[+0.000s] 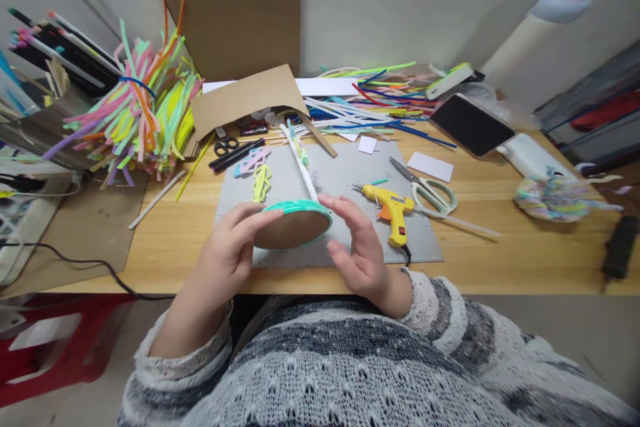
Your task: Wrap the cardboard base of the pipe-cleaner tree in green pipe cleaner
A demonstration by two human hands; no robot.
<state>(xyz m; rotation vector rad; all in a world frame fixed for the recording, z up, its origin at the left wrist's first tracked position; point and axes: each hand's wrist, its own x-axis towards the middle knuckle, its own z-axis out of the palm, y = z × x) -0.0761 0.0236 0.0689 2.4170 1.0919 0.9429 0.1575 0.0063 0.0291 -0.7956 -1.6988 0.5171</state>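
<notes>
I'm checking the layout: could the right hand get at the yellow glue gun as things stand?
Probably yes: the yellow glue gun lies uncovered beside the right hand, with nothing standing between them.

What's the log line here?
left hand: holds round brown cardboard disc, teal fuzzy rim | right hand: open beside disc, contact unclear

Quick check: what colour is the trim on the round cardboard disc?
Turquoise trim around the brown cardboard disc, best seen in the head view.
</notes>
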